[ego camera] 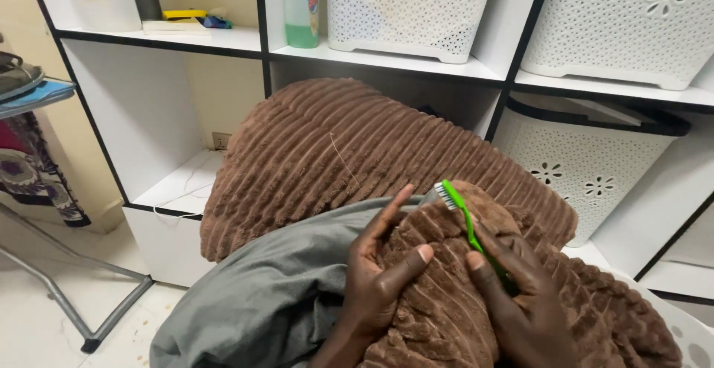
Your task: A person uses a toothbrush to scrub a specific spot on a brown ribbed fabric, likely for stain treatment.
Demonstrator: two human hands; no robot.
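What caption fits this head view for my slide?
Right hand holds a green toothbrush to a brown ribbed blanket; left hand pins the fabric.

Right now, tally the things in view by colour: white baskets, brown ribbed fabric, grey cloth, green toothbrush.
White perforated baskets: 3
Brown ribbed fabric: 1
Grey cloth: 1
Green toothbrush, in the right hand: 1
Total: 6
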